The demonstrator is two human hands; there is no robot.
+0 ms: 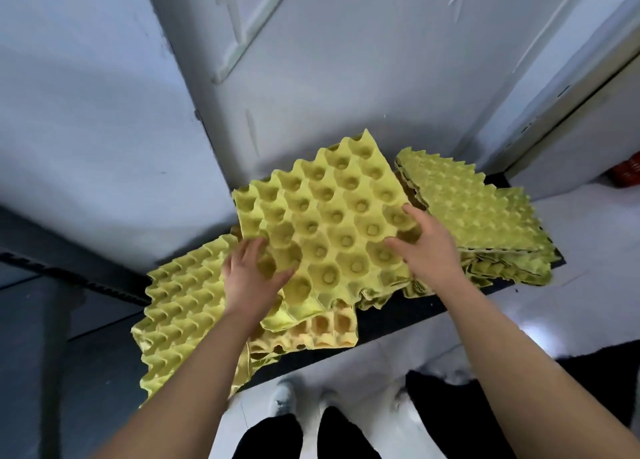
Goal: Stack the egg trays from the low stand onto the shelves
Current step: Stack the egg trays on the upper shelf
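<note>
Yellow-green egg tray [329,223] tilted, cups up; atop scattered trays [481,206]

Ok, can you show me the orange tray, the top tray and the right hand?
orange tray [330,327]: head view, on a cup near its front edge.
top tray [346,240]: head view, on a middle cup.
right hand [433,251]: head view, on its back.

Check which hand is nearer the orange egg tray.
Left. The left hand is just up-left of the orange egg tray; the right hand is farther off, up-right.

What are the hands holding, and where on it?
The top egg tray: the left hand grips its near-left edge, the right hand its right edge.
</note>
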